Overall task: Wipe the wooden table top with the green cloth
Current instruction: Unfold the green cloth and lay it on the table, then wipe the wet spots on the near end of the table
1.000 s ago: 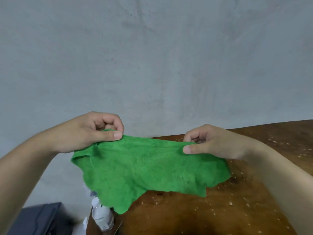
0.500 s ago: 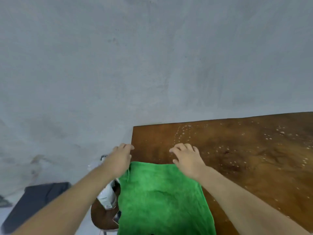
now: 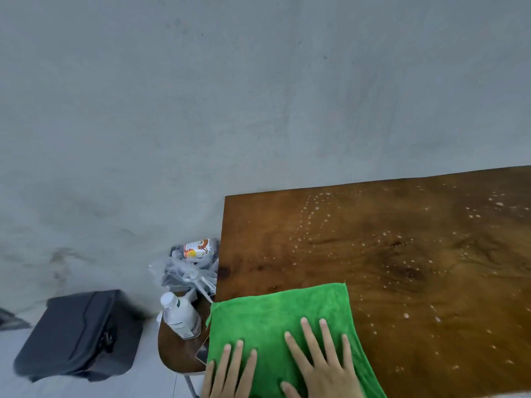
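The green cloth (image 3: 283, 314) lies spread flat over the near left corner of the wooden table top (image 3: 402, 254), its left edge hanging slightly past the table's side. My left hand (image 3: 230, 372) rests flat on the cloth's near left part, fingers spread. My right hand (image 3: 321, 360) lies flat on the cloth beside it, fingers apart and pointing away from me. White droplets speckle the bare wood to the right and beyond the cloth.
A small round wooden stool (image 3: 178, 351) stands left of the table, carrying a white plastic bottle (image 3: 179, 315). A clear plastic bag with packets (image 3: 189, 268) sits behind it. A dark case (image 3: 80, 334) lies on the floor at left. A grey wall (image 3: 258, 96) backs the table.
The cloth went from held up in the air by both hands to lying spread on the table. Both hands have slid back to its near part and now press flat on it.
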